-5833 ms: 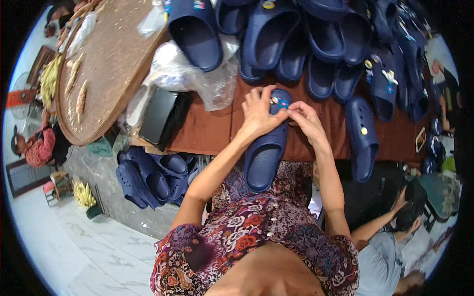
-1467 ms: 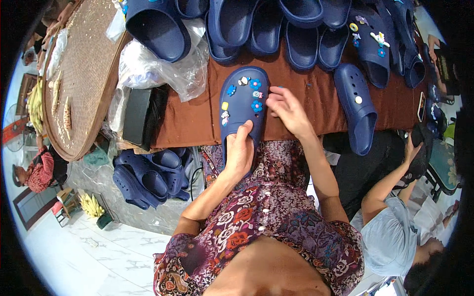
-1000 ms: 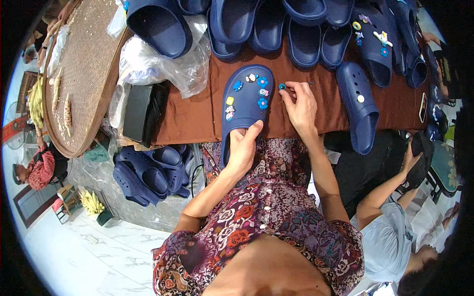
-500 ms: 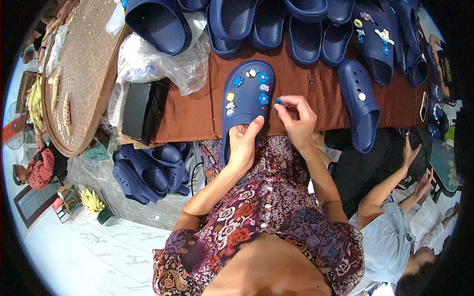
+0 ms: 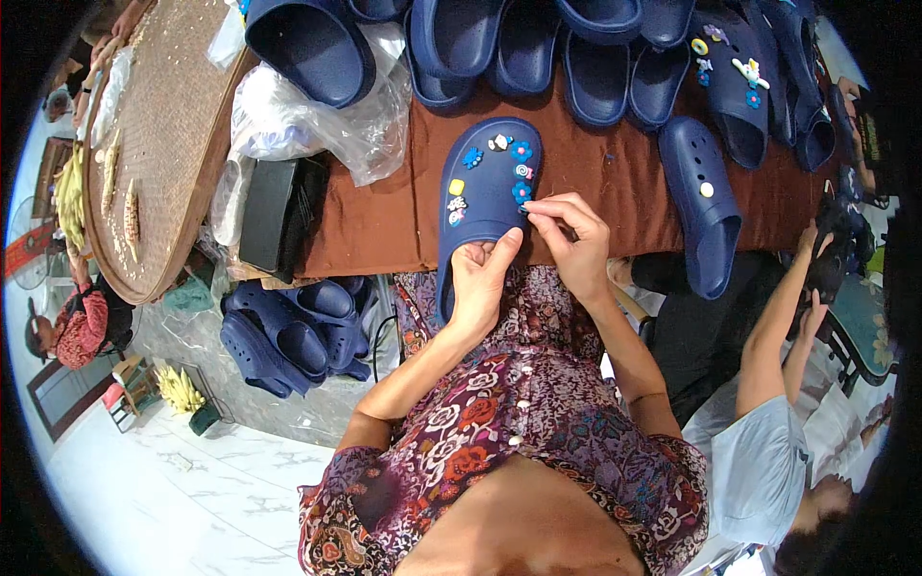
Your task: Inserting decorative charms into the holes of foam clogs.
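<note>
On one navy clog [image 5: 485, 206], seven charms [image 5: 521, 151], two hands.

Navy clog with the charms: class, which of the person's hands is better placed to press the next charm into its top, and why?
Probably the right hand: its fingertips pinch at the edge of the navy clog, beside the charms. The left hand grips the clog's heel end, steadying it.
</note>
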A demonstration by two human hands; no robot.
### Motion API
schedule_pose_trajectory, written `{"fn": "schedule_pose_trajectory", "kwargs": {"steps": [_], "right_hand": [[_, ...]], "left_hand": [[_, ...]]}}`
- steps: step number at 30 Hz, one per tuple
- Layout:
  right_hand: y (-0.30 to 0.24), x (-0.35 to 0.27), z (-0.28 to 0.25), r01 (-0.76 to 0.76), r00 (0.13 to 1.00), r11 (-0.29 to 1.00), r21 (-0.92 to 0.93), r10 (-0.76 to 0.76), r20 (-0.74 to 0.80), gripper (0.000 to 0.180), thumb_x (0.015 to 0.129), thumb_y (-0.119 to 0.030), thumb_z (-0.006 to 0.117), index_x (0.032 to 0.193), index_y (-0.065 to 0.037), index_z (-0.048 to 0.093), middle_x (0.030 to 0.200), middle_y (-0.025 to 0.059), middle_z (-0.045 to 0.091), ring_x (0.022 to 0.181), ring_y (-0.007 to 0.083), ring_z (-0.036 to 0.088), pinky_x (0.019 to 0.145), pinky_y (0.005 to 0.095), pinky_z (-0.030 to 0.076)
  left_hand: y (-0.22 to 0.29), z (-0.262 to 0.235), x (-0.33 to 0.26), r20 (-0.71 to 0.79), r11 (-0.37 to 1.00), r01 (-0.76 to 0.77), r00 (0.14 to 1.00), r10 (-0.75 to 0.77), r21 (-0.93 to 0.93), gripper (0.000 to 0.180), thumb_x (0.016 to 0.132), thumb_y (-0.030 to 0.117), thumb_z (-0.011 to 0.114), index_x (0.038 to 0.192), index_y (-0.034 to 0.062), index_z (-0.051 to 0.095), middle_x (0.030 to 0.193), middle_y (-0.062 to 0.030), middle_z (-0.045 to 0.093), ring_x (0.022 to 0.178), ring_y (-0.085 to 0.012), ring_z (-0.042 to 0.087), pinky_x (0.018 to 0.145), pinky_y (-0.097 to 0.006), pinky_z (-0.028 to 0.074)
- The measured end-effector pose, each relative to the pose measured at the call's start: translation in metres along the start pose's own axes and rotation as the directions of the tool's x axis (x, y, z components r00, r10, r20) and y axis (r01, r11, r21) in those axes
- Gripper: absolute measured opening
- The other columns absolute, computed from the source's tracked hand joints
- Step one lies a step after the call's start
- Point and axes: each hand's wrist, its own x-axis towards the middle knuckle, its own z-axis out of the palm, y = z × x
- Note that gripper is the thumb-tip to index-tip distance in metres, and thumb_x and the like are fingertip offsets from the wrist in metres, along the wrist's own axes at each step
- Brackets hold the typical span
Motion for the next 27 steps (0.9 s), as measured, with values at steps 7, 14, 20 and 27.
{"fn": "schedule_pose_trajectory", "kwargs": {"steps": [7, 14, 20, 27], "right_hand": [[0.007, 0.007, 0.001, -0.135, 0.990, 0.955, 0.263, 0.120, 0.072, 0.014, 0.085, 0.004, 0.069, 0.098, 0.002, 0.071, 0.098, 0.0082, 0.065, 0.090, 0.0153, 0.068, 0.080, 0.0265, 0.057], [0.013, 0.011, -0.003, -0.009, 0.992, 0.979, 0.204, -0.017, 0.122, 0.011, 0.082, 0.004, 0.070, 0.093, 0.001, 0.072, 0.099, 0.0083, 0.065, 0.093, 0.0159, 0.066, 0.080, 0.0268, 0.056], [0.008, 0.009, -0.006, -0.057, 0.993, 0.977, 0.205, 0.034, 0.117, 0.013, 0.083, 0.004, 0.070, 0.095, 0.001, 0.073, 0.097, 0.0084, 0.066, 0.092, 0.0159, 0.066, 0.079, 0.0269, 0.055], [0.015, 0.013, -0.004, -0.225, 0.969, 0.894, 0.389, 0.163, 0.186, 0.011, 0.086, -0.001, 0.071, 0.095, 0.003, 0.070, 0.093, 0.0068, 0.068, 0.088, 0.0126, 0.066, 0.077, 0.0265, 0.053]], "left_hand": [[0.000, 0.002, -0.001, 0.029, 0.998, -0.058, 0.998, 0.058, -0.003, 0.026, 0.095, 0.011, 0.064, 0.116, -0.0046, 0.062, 0.109, -0.0058, 0.067, 0.094, -0.0075, 0.059, 0.085, -0.024, 0.046], [0.002, 0.001, 0.001, 0.011, 0.999, -0.029, 0.999, 0.030, -0.020, 0.025, 0.095, 0.010, 0.063, 0.116, -0.0046, 0.062, 0.109, -0.0062, 0.067, 0.094, -0.0074, 0.060, 0.085, -0.023, 0.046], [0.001, 0.002, -0.002, 0.021, 1.000, -0.025, 0.999, 0.025, -0.008, 0.026, 0.095, 0.010, 0.063, 0.116, -0.0053, 0.061, 0.110, -0.0067, 0.067, 0.096, -0.0081, 0.060, 0.087, -0.024, 0.046], [-0.005, -0.001, -0.003, -0.005, 0.998, -0.048, 0.999, 0.048, 0.047, 0.024, 0.095, 0.008, 0.063, 0.115, -0.0053, 0.062, 0.108, -0.0058, 0.067, 0.094, -0.0076, 0.060, 0.085, -0.023, 0.047]]}}
